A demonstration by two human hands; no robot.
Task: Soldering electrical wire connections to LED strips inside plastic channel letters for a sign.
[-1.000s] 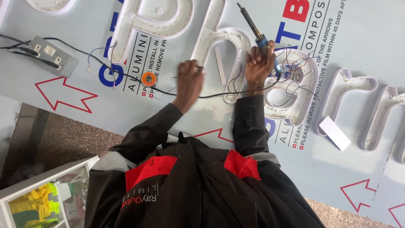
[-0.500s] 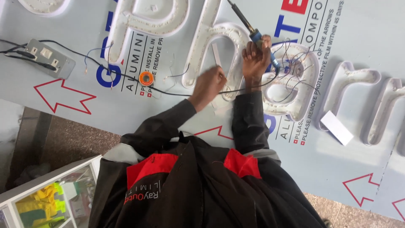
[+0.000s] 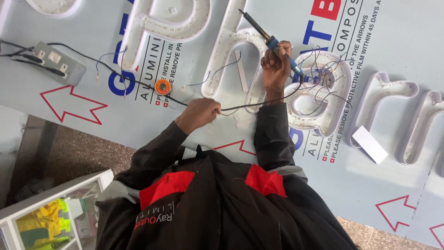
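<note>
your right hand (image 3: 276, 69) is closed on the soldering iron (image 3: 270, 40), tip raised clear of the lit letter (image 3: 319, 99); your left hand (image 3: 200, 113) pinches the black cord (image 3: 138, 83) (likely keeping it aside).

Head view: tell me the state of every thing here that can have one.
Soldering iron: gripped in the right hand, tip pointing away from the person.
Black cable: pinched in the left hand.
Power strip: black plug in it.
Solder spool: lying flat, untouched.
Sign letters: open side up, thin wires loose over one.
White card: lying flat.
</note>
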